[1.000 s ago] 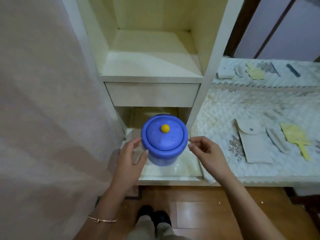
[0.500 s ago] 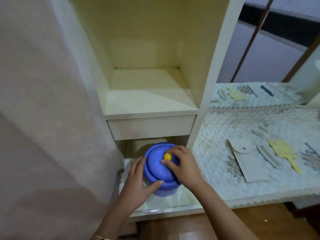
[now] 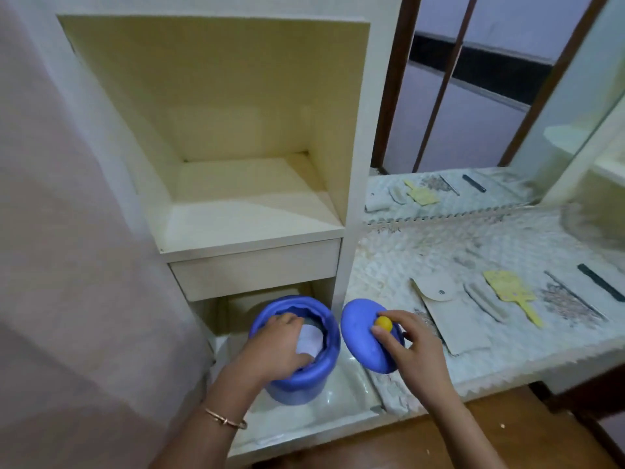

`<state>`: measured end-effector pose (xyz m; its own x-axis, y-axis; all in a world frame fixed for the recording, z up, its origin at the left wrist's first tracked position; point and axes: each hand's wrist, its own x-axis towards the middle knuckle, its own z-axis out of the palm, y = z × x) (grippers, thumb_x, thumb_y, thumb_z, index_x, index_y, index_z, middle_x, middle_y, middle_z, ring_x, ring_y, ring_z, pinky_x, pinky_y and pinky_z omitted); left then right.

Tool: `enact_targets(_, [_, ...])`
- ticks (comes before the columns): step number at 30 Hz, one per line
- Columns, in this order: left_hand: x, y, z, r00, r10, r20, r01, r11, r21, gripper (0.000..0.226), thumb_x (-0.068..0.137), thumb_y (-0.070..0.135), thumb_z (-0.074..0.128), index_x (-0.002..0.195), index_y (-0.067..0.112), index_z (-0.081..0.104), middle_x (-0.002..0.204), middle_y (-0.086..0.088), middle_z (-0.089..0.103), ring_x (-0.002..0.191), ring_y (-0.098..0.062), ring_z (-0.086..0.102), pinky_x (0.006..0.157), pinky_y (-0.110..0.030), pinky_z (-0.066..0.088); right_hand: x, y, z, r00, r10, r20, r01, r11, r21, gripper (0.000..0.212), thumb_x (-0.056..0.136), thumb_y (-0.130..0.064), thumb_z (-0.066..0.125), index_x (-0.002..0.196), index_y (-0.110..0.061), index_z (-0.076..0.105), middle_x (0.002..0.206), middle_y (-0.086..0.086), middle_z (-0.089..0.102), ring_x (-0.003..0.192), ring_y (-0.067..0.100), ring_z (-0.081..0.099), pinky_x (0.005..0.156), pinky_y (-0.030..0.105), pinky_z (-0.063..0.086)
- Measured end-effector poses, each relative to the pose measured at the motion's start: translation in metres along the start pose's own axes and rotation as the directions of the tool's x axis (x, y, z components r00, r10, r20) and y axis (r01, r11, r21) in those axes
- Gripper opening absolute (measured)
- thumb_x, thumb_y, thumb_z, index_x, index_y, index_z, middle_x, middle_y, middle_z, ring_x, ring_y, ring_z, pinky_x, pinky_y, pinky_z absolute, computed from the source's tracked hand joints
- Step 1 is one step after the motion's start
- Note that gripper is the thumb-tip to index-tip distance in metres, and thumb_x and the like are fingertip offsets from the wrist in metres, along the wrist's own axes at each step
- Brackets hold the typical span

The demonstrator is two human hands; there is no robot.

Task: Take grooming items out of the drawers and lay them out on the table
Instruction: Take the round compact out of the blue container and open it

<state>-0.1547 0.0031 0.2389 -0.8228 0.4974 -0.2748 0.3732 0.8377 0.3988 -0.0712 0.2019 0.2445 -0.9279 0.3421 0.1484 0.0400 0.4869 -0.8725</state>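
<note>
A blue round container stands in the pulled-out lower drawer, its top uncovered. My left hand reaches into its mouth, fingers on a white item inside; whether it is gripped is unclear. My right hand holds the blue lid by its yellow knob, tilted, just right of the container. On the quilted table lie a beige pouch, a grey case, a yellow paddle comb and a thin dark comb.
Above the drawer is a closed drawer front and an open cream shelf niche. A pink curtain hangs at the left. A mirror behind the table reflects the laid-out items. Wood floor shows below.
My right hand has lifted the lid off the container and moved it to the right. My left hand has gone from the container's side into its mouth. The view has tilted upward.
</note>
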Motion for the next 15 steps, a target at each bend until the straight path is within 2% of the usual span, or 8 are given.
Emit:
enact_targets(4, [0.022,0.013,-0.016,0.954,-0.13,0.27,0.108,0.99,0.095,0.058,0.075,0.043,0.064,0.123,0.011,0.052,0.124,-0.01,0.058,0.111,-0.024,0.054,0.092,-0.03,0.043,-0.005,0.01,-0.01,0.999,0.033,-0.022,-0.033,0.999,0.013,0.021,0.078,-0.016,0.07,0.08,-0.035,0.062,0.098,-0.011,0.065,0.092,-0.012,0.052,0.071,0.001,0.039])
enact_targets(7, [0.028,0.016,-0.02,0.934,-0.16,0.319,0.122,0.983,0.135,0.057,0.073,0.043,0.066,0.117,0.009,0.056,0.118,-0.009,0.062,0.106,-0.024,0.058,0.088,-0.03,0.046,-0.008,0.015,-0.013,0.999,0.043,-0.02,-0.042,0.999,0.017,0.019,0.078,-0.018,0.07,0.081,-0.035,0.062,0.098,-0.013,0.064,0.095,-0.01,0.052,0.07,0.007,0.04])
enact_targets(11, [0.021,0.016,-0.018,0.983,-0.097,0.158,0.088,0.994,0.065,0.047,0.07,0.038,0.068,0.107,0.013,0.058,0.11,-0.006,0.063,0.099,-0.021,0.058,0.08,-0.028,0.044,-0.009,0.021,-0.014,0.998,0.052,-0.02,-0.051,0.998,0.027,0.014,0.077,-0.02,0.07,0.083,-0.031,0.065,0.1,-0.01,0.066,0.097,-0.001,0.054,0.071,0.014,0.039])
enact_targets(13, [0.012,0.016,-0.02,0.996,-0.063,0.056,0.062,0.998,0.027,0.046,0.069,0.038,0.067,0.107,0.016,0.056,0.112,-0.002,0.06,0.101,-0.02,0.055,0.078,-0.025,0.042,-0.008,0.019,-0.011,0.999,0.044,-0.015,-0.044,0.999,0.019,0.016,0.078,-0.02,0.07,0.084,-0.034,0.064,0.1,-0.011,0.067,0.098,-0.002,0.054,0.071,0.011,0.039])
enact_targets(15, [0.003,0.012,-0.021,0.998,-0.056,-0.043,0.056,0.998,0.008,0.054,0.066,0.044,0.066,0.111,0.019,0.053,0.118,0.001,0.058,0.107,-0.019,0.053,0.083,-0.025,0.042,-0.007,0.012,-0.006,1.0,0.026,-0.014,-0.025,0.999,0.031,0.02,0.078,-0.019,0.07,0.083,-0.037,0.062,0.099,-0.013,0.065,0.096,-0.008,0.053,0.07,0.005,0.039])
